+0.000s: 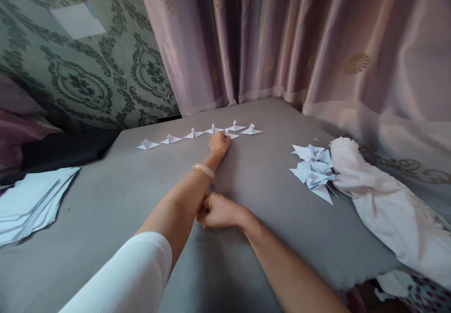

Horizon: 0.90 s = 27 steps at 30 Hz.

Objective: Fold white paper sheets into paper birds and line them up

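Observation:
My left hand [219,143], with a pale bangle [204,169] on its wrist, reaches far across the grey surface. Its fingers are closed at a white folded paper crane [231,135], which shows partly past the hand. Similar paper cranes stand in a loose row: one [148,144] at the left end, another [170,138], a third [193,133], and more close to the hand, such as one [235,126] behind it and one [251,129] to its right. Beside the left forearm, my right hand [221,211] is curled into a fist; the inside of its fingers is hidden.
A cluster of folded white paper pieces [313,167] lies at right, against a bunched pale cloth [384,205]. A stack of white paper sheets [31,205] sits at far left, near a dark item [70,148]. Pink curtains [268,35] hang behind the grey surface [141,181].

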{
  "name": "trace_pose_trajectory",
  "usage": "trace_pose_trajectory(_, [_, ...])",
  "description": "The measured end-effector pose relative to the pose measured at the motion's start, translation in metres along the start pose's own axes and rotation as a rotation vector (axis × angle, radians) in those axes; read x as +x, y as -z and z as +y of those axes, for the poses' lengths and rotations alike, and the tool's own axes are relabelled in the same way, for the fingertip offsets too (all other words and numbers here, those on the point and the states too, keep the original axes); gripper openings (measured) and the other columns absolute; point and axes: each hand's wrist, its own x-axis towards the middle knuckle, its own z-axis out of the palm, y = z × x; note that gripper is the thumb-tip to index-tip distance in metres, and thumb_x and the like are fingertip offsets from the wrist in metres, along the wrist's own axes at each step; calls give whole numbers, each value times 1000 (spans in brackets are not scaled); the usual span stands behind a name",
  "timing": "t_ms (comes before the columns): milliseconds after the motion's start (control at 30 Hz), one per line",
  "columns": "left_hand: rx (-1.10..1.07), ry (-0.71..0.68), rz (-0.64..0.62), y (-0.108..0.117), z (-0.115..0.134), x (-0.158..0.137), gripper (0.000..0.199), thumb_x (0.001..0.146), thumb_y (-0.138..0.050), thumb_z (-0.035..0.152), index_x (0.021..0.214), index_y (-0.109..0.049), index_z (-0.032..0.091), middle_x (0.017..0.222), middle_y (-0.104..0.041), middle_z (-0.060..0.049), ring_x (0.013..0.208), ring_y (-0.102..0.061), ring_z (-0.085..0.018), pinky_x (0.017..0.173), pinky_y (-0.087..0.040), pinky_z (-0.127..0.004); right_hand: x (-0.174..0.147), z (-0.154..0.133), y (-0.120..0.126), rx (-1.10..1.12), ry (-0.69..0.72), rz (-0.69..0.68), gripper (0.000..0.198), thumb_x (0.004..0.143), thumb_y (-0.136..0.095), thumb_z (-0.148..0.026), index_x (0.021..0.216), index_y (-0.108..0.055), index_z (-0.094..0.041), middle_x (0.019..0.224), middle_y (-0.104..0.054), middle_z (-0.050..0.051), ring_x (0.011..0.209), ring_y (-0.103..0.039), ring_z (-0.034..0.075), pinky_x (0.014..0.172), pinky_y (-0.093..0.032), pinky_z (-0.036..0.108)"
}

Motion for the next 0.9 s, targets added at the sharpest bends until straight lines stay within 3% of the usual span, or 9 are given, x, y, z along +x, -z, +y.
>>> trace_pose_trajectory(267, [-31,-5,2,1,1,-3,31,87,-56,42,98,-66,15,105,-70,-16,104,-64,-28,83,-48,-34,1,1,0,49,-5,-2,6,63,-51,-18,57,-49,-17,55,-53,-3,58,-53,11,48,-35,19])
trace_pose_trajectory(533, [-88,-36,10,12,-14,-18,40,83,-59,49,104,-64,16,106,-69,-13,105,-62,-27,83,-47,-33,1,-1,0,66,-34,-11,9,69,-54,-20,68,-62,-16,59,-60,-2,56,-56,10,52,-40,19])
trace_pose_trajectory(700, [-130,-31,-7,33,-43,-29,36,81,-62,44,101,-66,15,96,-71,-10,94,-65,-23,81,-47,-30,0,-2,1,105,-96,-3,11,71,-56,-21,77,-64,-16,59,-60,-4,50,-53,8,47,-39,17])
trace_pose_trajectory(900, [-153,-8,-38,74,-105,-58,27,79,-57,37,89,-68,15,83,-71,-8,80,-64,-21,72,-46,-28,-4,-6,5,161,-131,3,9,77,-57,-25,79,-60,-17,62,-59,-4,47,-47,5,42,-36,15])
